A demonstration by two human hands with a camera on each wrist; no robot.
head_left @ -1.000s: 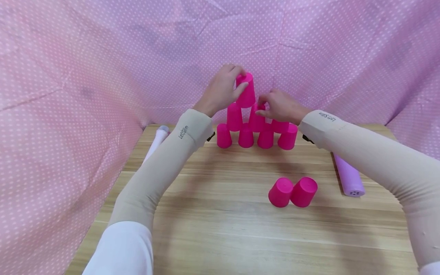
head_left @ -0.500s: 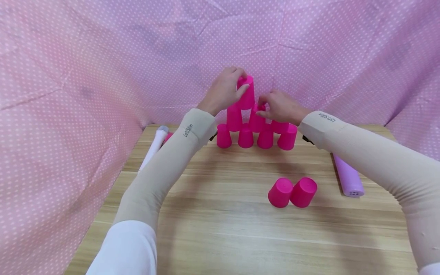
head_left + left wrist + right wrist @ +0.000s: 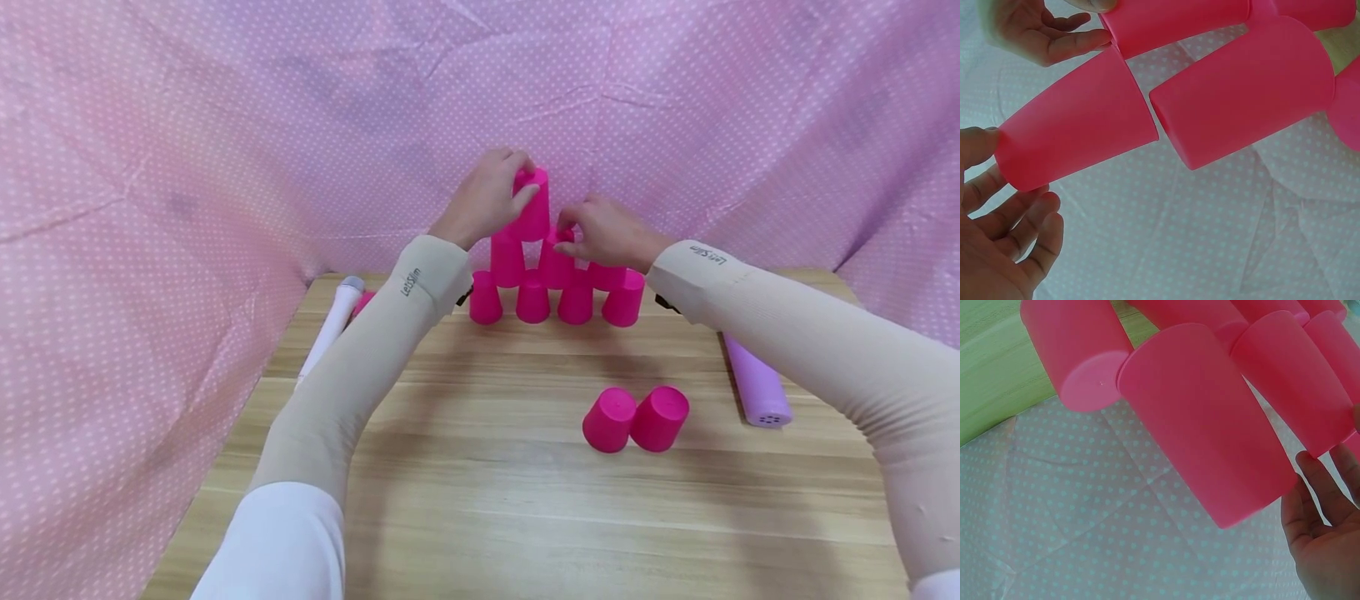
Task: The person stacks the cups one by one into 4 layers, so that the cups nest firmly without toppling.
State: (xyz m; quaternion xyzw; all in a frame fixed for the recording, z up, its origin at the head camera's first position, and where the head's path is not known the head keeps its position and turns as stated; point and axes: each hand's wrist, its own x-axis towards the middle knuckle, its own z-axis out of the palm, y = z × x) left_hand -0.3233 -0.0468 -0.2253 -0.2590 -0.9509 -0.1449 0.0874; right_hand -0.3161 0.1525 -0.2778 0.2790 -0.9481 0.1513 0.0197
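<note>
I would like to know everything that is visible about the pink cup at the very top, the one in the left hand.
The top cup is plain bright pink and smooth, and looks like plastic. It tapers and is upside down: narrow end up, wide rim down. The left hand holds it near the narrow end with thumb and fingers. It is above the gap between the left cup and middle cup of the row of three. Whether it fully rests on them is unclear.
</note>
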